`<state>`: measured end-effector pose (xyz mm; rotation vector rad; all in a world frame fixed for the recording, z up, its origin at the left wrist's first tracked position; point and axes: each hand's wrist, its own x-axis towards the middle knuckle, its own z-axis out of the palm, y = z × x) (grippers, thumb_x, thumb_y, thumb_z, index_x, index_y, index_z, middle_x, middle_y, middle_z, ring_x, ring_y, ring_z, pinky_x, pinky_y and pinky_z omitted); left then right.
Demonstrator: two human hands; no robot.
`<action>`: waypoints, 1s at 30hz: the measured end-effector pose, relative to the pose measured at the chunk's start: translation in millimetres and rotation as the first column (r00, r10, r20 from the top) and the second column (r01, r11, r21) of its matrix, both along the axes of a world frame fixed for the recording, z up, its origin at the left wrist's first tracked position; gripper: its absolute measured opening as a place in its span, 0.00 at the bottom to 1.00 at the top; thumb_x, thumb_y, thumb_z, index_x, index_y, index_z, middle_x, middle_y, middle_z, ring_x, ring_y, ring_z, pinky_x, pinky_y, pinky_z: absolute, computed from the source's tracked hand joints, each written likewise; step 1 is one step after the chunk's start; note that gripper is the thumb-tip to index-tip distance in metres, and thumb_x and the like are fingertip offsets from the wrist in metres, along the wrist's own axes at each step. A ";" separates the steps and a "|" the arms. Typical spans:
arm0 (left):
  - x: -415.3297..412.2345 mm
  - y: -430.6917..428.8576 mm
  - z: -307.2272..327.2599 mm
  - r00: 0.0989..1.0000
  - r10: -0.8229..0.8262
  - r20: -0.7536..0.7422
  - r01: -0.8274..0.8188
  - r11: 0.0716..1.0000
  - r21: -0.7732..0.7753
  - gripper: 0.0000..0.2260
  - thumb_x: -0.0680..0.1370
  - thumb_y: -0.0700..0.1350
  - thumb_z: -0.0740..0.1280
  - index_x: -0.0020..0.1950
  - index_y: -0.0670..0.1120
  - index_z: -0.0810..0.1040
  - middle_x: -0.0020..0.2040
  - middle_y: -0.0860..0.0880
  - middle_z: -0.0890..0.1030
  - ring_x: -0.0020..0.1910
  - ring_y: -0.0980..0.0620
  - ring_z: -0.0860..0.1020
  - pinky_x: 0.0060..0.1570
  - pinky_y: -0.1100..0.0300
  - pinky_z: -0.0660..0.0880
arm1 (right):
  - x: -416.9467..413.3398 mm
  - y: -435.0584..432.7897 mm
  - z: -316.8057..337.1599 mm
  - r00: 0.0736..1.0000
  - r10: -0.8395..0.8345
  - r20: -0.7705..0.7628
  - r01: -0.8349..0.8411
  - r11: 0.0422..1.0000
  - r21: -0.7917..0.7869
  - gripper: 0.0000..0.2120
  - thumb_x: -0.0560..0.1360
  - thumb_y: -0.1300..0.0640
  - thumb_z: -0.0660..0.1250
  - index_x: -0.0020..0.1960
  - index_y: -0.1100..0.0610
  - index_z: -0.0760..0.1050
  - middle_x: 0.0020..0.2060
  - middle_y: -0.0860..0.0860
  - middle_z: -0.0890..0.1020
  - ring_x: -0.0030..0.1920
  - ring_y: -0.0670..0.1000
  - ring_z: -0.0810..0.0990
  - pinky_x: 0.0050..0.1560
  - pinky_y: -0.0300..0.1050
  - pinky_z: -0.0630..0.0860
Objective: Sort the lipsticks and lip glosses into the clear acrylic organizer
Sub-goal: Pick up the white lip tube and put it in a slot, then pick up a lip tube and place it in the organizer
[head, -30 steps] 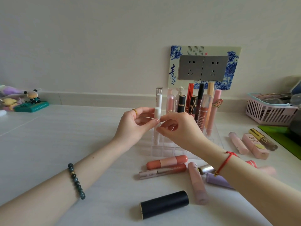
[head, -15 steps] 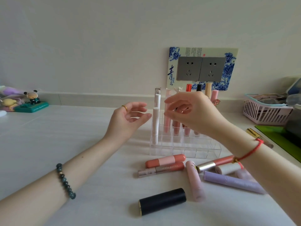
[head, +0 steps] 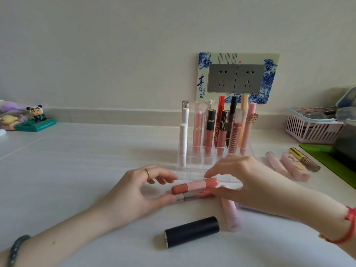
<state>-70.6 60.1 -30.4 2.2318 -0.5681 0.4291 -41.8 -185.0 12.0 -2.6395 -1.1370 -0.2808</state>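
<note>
The coral lip gloss tube (head: 194, 185) lies flat on the worktop (head: 77, 160) between the two hands, touching a silver-capped rose tube (head: 194, 196) on its near side. Both look light, rigid and smooth, and being round they would likely roll away under a clumsy nudge. A pinch across the middle of the barrel, or one at each end, seems the safest hold. The caps look like the weak point if a tube is squeezed or pulled by them.

The left hand (head: 134, 191) is half open. Its thumb touches the silver cap's end, while its curled fingers hover just short of the coral tube's left end, holding nothing.

The right hand (head: 246, 180) comes in from the other side. Its thumb lies against the rose tube's right end and its forefinger arches over the coral tube's rounded tip. I cannot tell whether it already pinches.

Just beyond both hands stands the clear acrylic organizer (head: 192, 170), with its back rows filled with upright tubes. The front cells nearest the fingers hold nothing that I can see. A black lipstick (head: 191, 231) lies nearer the person, below the right wrist.
</note>
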 end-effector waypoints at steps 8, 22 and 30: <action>2.1 1.0 -4.3 0.999 -0.032 -0.003 0.032 0.998 0.050 0.14 0.66 0.52 0.75 0.50 0.61 0.78 0.47 0.63 0.81 0.49 0.60 0.78 0.48 0.72 0.69 | 3.2 -36.5 6.6 0.978 -0.196 -0.069 0.178 0.961 -0.211 0.15 0.70 0.40 0.64 0.55 0.38 0.73 0.50 0.33 0.77 0.48 0.34 0.72 0.60 0.46 0.68; -2.3 -2.7 -1.6 1.000 0.002 -0.022 -0.002 0.999 0.040 0.15 0.64 0.57 0.70 0.50 0.63 0.77 0.47 0.66 0.80 0.48 0.64 0.75 0.46 0.77 0.66 | 8.3 -40.6 -4.7 0.998 -0.066 0.014 0.067 0.971 -0.228 0.16 0.75 0.51 0.63 0.62 0.38 0.70 0.58 0.36 0.76 0.38 0.22 0.63 0.45 0.23 0.62; -0.1 -10.9 12.6 1.000 -0.006 0.030 0.006 1.000 -0.015 0.15 0.65 0.57 0.74 0.50 0.64 0.77 0.46 0.65 0.80 0.48 0.63 0.76 0.47 0.76 0.68 | 1.3 -39.0 30.3 1.000 -0.012 0.001 0.011 0.981 0.195 0.16 0.69 0.60 0.70 0.53 0.46 0.76 0.41 0.35 0.79 0.45 0.33 0.77 0.47 0.23 0.71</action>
